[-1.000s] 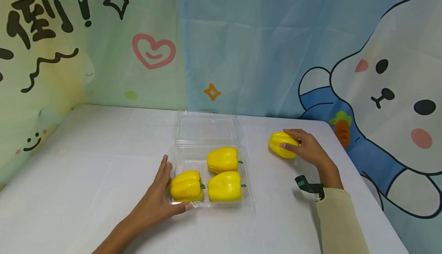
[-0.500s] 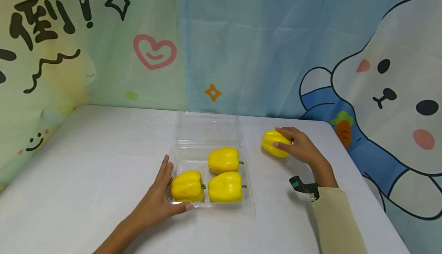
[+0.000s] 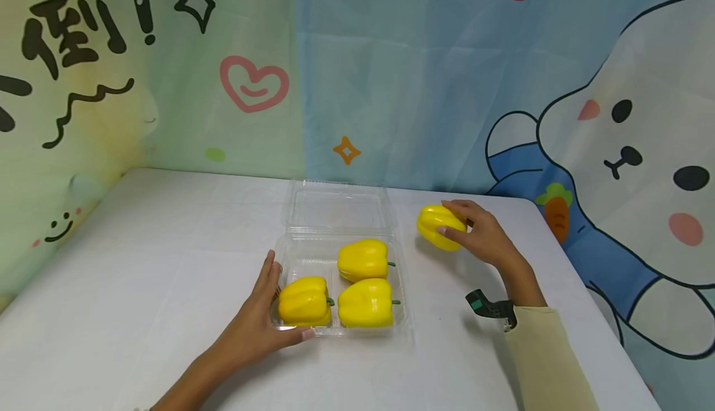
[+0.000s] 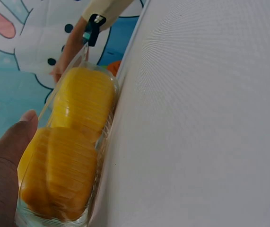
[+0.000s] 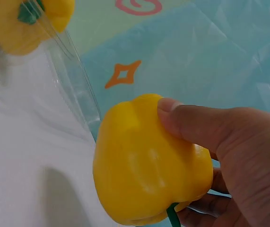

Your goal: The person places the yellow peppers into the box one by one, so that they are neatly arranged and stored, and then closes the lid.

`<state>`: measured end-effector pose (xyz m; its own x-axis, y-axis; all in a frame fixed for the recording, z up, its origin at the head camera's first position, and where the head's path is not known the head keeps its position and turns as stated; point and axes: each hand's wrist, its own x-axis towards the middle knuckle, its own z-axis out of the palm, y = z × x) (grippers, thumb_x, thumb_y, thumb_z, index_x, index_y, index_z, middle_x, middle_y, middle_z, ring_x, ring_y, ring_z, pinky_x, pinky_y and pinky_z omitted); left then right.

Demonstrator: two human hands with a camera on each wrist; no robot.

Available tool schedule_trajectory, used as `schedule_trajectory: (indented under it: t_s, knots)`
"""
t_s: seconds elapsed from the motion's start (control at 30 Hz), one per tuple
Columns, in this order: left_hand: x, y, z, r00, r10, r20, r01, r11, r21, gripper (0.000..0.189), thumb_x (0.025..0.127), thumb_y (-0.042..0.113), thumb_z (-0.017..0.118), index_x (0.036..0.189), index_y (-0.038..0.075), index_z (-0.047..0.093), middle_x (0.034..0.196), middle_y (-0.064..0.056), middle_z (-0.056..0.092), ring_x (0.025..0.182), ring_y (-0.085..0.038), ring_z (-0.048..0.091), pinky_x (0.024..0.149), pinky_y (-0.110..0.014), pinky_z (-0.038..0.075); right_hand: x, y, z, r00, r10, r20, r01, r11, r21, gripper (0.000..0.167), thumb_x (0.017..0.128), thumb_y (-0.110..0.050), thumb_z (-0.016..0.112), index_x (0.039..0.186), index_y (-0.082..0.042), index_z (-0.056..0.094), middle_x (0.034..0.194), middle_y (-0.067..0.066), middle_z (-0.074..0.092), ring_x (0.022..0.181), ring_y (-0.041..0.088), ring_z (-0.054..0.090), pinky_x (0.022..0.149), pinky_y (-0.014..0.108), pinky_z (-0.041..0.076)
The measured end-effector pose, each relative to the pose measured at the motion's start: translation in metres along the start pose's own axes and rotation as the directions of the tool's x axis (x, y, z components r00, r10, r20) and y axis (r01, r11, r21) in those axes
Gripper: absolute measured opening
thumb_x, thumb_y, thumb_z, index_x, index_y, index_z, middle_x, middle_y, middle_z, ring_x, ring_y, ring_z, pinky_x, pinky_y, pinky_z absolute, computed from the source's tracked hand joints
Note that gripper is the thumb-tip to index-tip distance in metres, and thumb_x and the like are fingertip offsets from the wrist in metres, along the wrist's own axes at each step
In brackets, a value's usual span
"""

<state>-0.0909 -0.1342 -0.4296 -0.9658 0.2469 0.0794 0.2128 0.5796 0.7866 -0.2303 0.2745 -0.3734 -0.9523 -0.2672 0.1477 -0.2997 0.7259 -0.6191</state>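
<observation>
A yellow bell pepper (image 3: 441,227) is gripped between the thumb and fingers of my right hand (image 3: 485,232), right of a clear plastic clamshell container (image 3: 304,249). In the right wrist view its green stem (image 5: 173,216) points down toward the palm; its shadow suggests it is slightly above the table. Three more yellow bell peppers lie in the container: one at front left (image 3: 304,301), one at front right (image 3: 365,303), one behind it (image 3: 363,260). My left hand (image 3: 257,305) rests against the container's front left corner, thumb along the front, fingers fairly straight along the left side.
The container's hinged lid (image 3: 337,206) lies folded back toward the cloth backdrop (image 3: 391,88). A white covered table (image 3: 167,262) spreads out on both sides. On my right wrist sits a small black device (image 3: 491,305).
My right hand has moved left and slightly away from me with the bell pepper, nearing the container. The left hand and the container stay in place.
</observation>
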Motion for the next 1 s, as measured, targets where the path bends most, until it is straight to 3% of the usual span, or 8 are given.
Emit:
schedule_trajectory:
  t_s: [0.3, 0.73, 1.0]
  knots:
    - [0.001, 0.0, 0.0, 1.0, 0.011, -0.006, -0.011, 1.0, -0.01, 0.129, 0.067, 0.058, 0.083, 0.156, 0.004, 0.007, 0.163, -0.005, -0.007, 0.143, -0.034, 0.019, 0.109, -0.053, 0.024, -0.003, -0.022, 0.007, 0.992, -0.11, -0.067, 0.113, 0.992, 0.051, 0.057, 0.091, -0.022, 0.071, 0.14, 0.0, 0.05, 0.138, 0.019, 0.047, 0.119, 0.036, 0.048, 0.102, 0.054, 0.039]
    - [0.001, 0.0, 0.001, 1.0, 0.011, -0.009, -0.011, 1.0, -0.016, 0.131, 0.066, 0.059, 0.083, 0.157, 0.007, 0.005, 0.163, -0.005, -0.007, 0.144, -0.032, 0.018, 0.109, -0.054, 0.025, -0.001, -0.062, 0.025, 0.973, -0.223, -0.064, 0.229, 0.967, 0.114, 0.055, 0.091, -0.018, 0.071, 0.14, -0.002, 0.052, 0.134, 0.012, 0.05, 0.116, 0.029, 0.05, 0.102, 0.052, 0.04]
    - [0.0, 0.0, 0.0, 1.0, 0.003, -0.014, -0.003, 1.0, 0.0, 0.13, 0.066, 0.057, 0.084, 0.156, 0.004, 0.006, 0.162, -0.008, -0.005, 0.143, -0.035, 0.019, 0.108, -0.055, 0.025, -0.001, -0.083, 0.036, 0.971, -0.238, -0.037, 0.241, 0.956, 0.166, 0.056, 0.09, -0.018, 0.072, 0.14, -0.003, 0.052, 0.135, 0.011, 0.049, 0.117, 0.027, 0.05, 0.103, 0.051, 0.039]
